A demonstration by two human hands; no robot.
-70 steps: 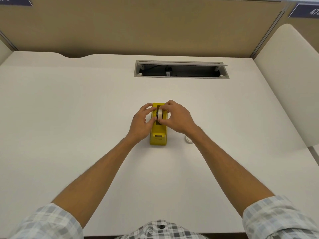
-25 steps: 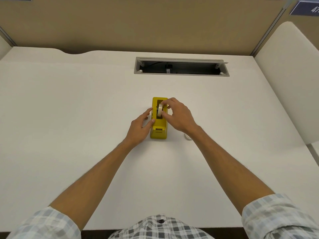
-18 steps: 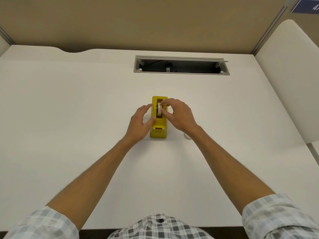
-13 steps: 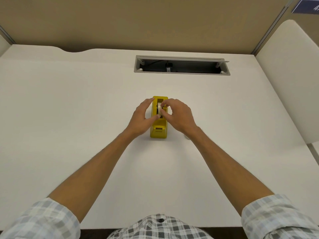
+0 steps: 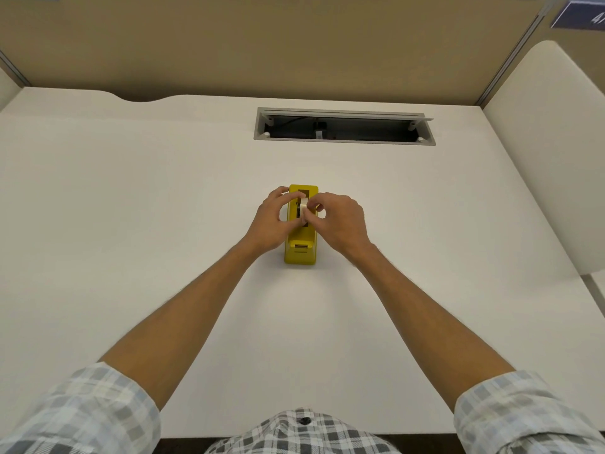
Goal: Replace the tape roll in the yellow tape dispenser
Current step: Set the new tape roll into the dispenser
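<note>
Nearest: plaid sleeves and both forearms reach out over the white bench [image 5: 131,224] to its middle. Yellow tape dispenser [image 5: 301,253] sits there lengthwise, cutter end toward the person, roll well at the far end.

Left hand [image 5: 270,221] cups the dispenser's left flank, fingers curled narrow w/ thumb pressing toward the well; prob. there to keep the body from sliding while the roll is worked. Right hand [image 5: 340,221] comes in from the right, fingers pinched on the tape roll [image 5: 303,206], which stands on edge in the slot, its upper part above the body. Judging by that, roll isn't fully seated yet; whether the hub sits in its notches can't be told, hands cover it.

Vs. half a sec ago: left fingers, then raised off the dispenser's top, are now curled down against its side, and the roll shows more clearly betw. the two hands. Dispenser hasn't moved on the bench. The small white thing seen by the right wrist earlier is now hidden.

Far side: open cable tray [image 5: 343,127] set in the bench, tan partition [image 5: 262,44] behind.
</note>
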